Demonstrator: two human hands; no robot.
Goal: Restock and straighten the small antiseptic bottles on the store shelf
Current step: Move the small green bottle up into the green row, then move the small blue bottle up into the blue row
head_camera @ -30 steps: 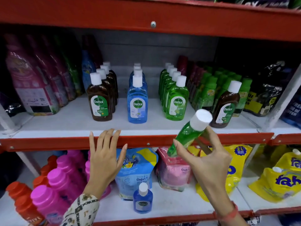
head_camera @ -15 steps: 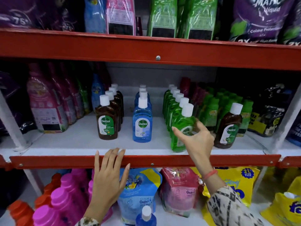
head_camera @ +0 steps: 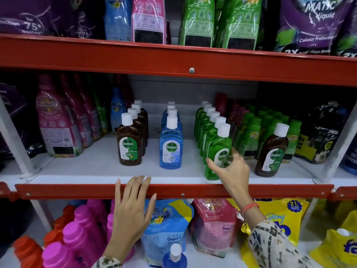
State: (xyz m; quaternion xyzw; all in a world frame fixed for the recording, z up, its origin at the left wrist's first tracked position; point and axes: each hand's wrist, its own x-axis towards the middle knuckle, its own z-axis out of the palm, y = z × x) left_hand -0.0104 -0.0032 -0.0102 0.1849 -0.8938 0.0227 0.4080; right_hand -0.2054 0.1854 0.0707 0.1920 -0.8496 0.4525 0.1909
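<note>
green bottle (head_camera: 218, 151): was tilted in air, now upright heading green row | right hand (head_camera: 231, 171): loosely around it

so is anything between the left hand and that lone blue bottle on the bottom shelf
Nothing visible. The left hand rests on the red shelf rail, and the small blue bottle stands below and to its right, in front of the blue pouch, with open space between.

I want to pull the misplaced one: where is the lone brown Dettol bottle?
The lone brown Dettol bottle stands right of centre on the middle shelf, front row, beside the green-capped bottles.
</note>
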